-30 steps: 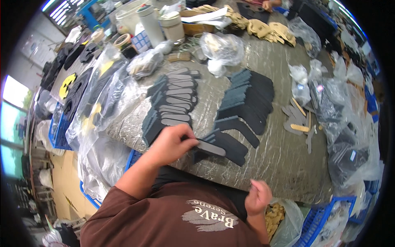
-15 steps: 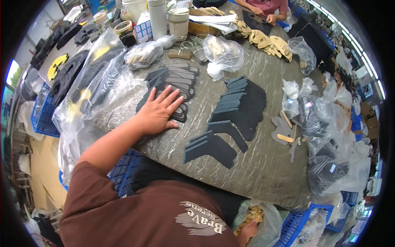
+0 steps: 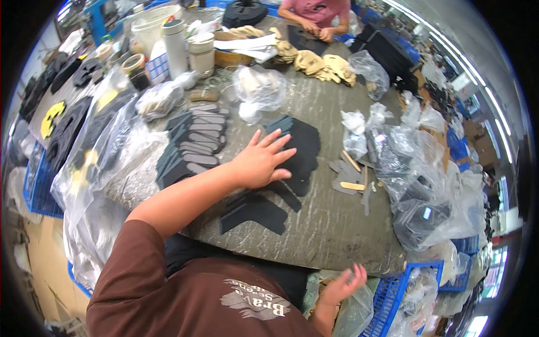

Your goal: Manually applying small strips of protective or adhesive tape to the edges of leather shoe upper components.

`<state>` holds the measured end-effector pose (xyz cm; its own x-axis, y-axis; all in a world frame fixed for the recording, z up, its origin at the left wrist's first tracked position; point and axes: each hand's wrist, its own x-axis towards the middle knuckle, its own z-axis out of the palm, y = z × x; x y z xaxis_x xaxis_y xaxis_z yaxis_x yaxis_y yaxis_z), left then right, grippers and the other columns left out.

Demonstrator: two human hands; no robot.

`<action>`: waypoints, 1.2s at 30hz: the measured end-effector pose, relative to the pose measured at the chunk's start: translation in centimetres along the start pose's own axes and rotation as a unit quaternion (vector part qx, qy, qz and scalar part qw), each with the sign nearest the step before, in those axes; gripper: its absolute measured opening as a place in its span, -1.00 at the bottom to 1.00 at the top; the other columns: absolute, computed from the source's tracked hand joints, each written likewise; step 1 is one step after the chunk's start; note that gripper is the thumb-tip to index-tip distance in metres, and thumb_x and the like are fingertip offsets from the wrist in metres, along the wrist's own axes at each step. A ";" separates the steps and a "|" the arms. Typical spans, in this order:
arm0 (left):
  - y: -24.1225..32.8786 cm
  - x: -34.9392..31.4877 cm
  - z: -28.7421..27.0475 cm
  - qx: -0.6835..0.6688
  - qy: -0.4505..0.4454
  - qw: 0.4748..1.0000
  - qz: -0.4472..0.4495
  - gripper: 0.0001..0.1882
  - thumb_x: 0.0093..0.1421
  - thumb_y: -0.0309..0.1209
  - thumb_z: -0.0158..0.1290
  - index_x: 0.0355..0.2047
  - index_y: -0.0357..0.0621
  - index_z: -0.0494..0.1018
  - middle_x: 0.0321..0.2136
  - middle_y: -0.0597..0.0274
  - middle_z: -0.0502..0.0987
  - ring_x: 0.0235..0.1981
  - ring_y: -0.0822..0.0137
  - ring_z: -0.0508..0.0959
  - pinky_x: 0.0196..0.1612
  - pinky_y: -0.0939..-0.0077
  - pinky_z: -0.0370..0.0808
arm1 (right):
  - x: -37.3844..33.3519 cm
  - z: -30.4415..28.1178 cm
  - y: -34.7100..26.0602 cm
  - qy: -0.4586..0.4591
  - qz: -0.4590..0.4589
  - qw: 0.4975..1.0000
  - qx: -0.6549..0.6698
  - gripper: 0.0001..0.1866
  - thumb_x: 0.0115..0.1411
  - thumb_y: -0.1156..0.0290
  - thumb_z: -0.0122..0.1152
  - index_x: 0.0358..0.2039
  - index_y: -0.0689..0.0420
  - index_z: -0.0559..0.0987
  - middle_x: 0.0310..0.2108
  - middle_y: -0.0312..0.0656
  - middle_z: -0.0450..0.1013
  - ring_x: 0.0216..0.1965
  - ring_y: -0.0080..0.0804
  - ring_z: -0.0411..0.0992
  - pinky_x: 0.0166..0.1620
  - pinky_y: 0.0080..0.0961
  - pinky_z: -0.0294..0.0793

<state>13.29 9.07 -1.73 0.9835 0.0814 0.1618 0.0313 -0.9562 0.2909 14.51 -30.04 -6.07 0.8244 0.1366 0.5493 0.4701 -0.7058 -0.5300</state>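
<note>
My left hand [image 3: 263, 160] lies with fingers spread on a fanned stack of dark blue-grey cut pieces [image 3: 304, 160] in the middle of the table. Nearer to me, a few more angled dark pieces [image 3: 255, 213] overlap, partly behind my forearm. A second group of dark pieces [image 3: 205, 135], with grey finger-shaped strips on top, lies left of the hand. My right hand [image 3: 342, 286] is raised at the table's front right edge, above a clear plastic bag [image 3: 355, 314]. Its fingers are somewhat blurred but look apart, with nothing visible in them.
Clear bags [image 3: 435, 185] line the table's right side, next to grey scraps and a wooden stick [image 3: 352, 186]. Tan gloves [image 3: 323, 66], a white bottle [image 3: 175, 50] and a lidded cup [image 3: 201, 53] stand far off. A co-worker's hands [image 3: 317, 31] work there. A blue crate [image 3: 393, 297] sits lower right.
My left hand has moved right, from the strip-topped group to the middle stack. My right hand has come up out of the bag holding tan pieces. The view has shifted.
</note>
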 end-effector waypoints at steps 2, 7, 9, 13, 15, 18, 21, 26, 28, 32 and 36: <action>1.0 5.0 0.5 0.008 0.014 1.000 -0.009 -0.32 0.20 0.13 -0.12 0.24 0.10 0.17 0.32 0.04 -0.03 0.35 -0.05 -0.13 0.26 -0.26 -0.13 | 2.5 1.1 -3.1 -0.040 -0.052 0.997 0.041 -0.74 0.14 0.39 0.10 -0.17 0.23 0.47 -0.02 0.02 0.28 0.04 0.00 0.21 0.11 -0.10 0.15; -0.9 9.5 1.5 0.055 -0.112 0.991 -0.055 -0.26 0.16 0.28 -0.23 0.27 0.26 0.12 0.34 0.11 -0.08 0.35 -0.08 -0.19 0.22 -0.37 -0.16 | 8.6 5.3 -4.7 -0.139 -0.083 0.986 0.049 -0.71 0.07 0.40 0.17 -0.17 0.17 0.48 0.00 0.02 0.27 0.05 0.04 0.20 0.12 -0.08 0.13; -0.3 8.5 2.0 0.079 -0.125 0.988 -0.051 -0.23 0.14 0.30 -0.23 0.28 0.26 0.10 0.34 0.10 -0.09 0.35 -0.11 -0.20 0.22 -0.38 -0.15 | 10.9 5.8 -2.0 -0.133 -0.050 0.990 0.001 -0.71 0.08 0.38 0.18 -0.17 0.17 0.48 -0.05 0.00 0.32 0.02 0.01 0.25 0.09 -0.12 0.19; 1.6 6.0 1.1 0.096 -0.153 0.982 -0.046 -0.27 0.16 0.23 -0.16 0.28 0.25 0.10 0.34 0.05 -0.12 0.35 -0.15 -0.21 0.21 -0.37 -0.16 | 15.6 8.0 3.6 -0.121 0.014 0.992 -0.038 -0.69 0.08 0.35 0.21 -0.16 0.17 0.49 -0.11 -0.05 0.37 -0.02 -0.06 0.32 0.03 -0.16 0.27; 2.6 6.1 0.6 0.114 -0.139 0.981 -0.068 -0.29 0.18 0.16 -0.10 0.28 0.23 0.11 0.34 0.00 -0.13 0.35 -0.14 -0.21 0.22 -0.36 -0.15 | 17.5 9.3 4.5 -0.156 0.102 0.980 -0.071 -0.69 0.06 0.30 0.25 -0.19 0.13 0.52 -0.17 -0.12 0.41 -0.07 -0.11 0.37 -0.03 -0.20 0.33; 6.1 8.2 0.9 0.055 -0.005 0.998 0.024 -0.48 0.12 -0.15 0.07 0.08 0.00 0.34 0.17 -0.01 0.21 0.21 -0.07 0.13 0.18 -0.13 0.08 | 18.1 10.0 3.0 -0.174 0.147 0.967 -0.115 -0.70 0.03 0.26 0.30 -0.23 0.08 0.54 -0.17 -0.17 0.41 -0.06 -0.15 0.36 -0.04 -0.21 0.33; 9.4 12.6 3.4 0.005 -0.085 0.980 0.178 -0.75 0.02 -0.36 0.09 -0.26 -0.09 0.51 -0.15 0.18 0.47 -0.08 0.11 0.39 -0.03 0.23 0.35 | 18.1 10.1 2.4 -0.168 0.144 0.967 -0.127 -0.71 -0.01 0.25 0.33 -0.26 0.04 0.55 -0.17 -0.22 0.41 -0.07 -0.17 0.36 -0.05 -0.20 0.33; 15.8 19.2 6.6 0.017 -0.032 0.973 0.227 -0.77 -0.04 -0.41 0.05 -0.31 -0.03 0.52 -0.26 0.35 0.49 -0.14 0.20 0.39 -0.11 0.32 0.38 | 17.7 10.1 2.0 -0.146 0.144 0.970 -0.128 -0.81 -0.05 0.31 0.32 -0.38 0.02 0.58 -0.25 -0.25 0.46 -0.10 -0.18 0.37 -0.08 -0.19 0.32; 16.0 21.5 7.1 0.088 -0.062 0.965 0.238 -0.76 -0.07 -0.42 0.07 -0.32 -0.01 0.53 -0.26 0.38 0.49 -0.13 0.22 0.39 -0.11 0.34 0.38 | 17.5 10.3 2.1 -0.141 0.152 0.972 -0.112 -0.82 -0.07 0.33 0.32 -0.39 0.03 0.58 -0.28 -0.24 0.47 -0.12 -0.19 0.38 -0.09 -0.19 0.32; 15.4 24.6 7.4 0.171 -0.140 0.935 0.278 -0.68 -0.18 -0.45 0.19 -0.32 0.08 0.57 -0.24 0.46 0.49 -0.09 0.28 0.37 -0.11 0.35 0.38 | 17.2 10.3 4.1 -0.110 0.169 0.979 -0.021 -0.82 -0.09 0.41 0.27 -0.40 0.08 0.55 -0.44 -0.18 0.48 -0.30 -0.14 0.44 -0.19 -0.20 0.37; 14.6 25.1 7.3 0.162 -0.162 0.912 0.339 -0.69 -0.13 -0.43 0.19 -0.29 0.08 0.56 -0.24 0.45 0.47 -0.06 0.29 0.36 -0.07 0.34 0.34 | 17.3 9.5 5.6 -0.086 0.181 0.974 0.106 -0.79 -0.03 0.49 0.21 -0.32 0.16 0.51 -0.48 -0.10 0.48 -0.40 -0.11 0.46 -0.30 -0.26 0.42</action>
<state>39.72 -4.88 -0.27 0.7960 -0.5966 -0.1018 -0.6042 -0.7933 -0.0753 34.39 -25.05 -5.68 0.9802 0.0335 0.1951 0.1789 -0.5720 -0.8005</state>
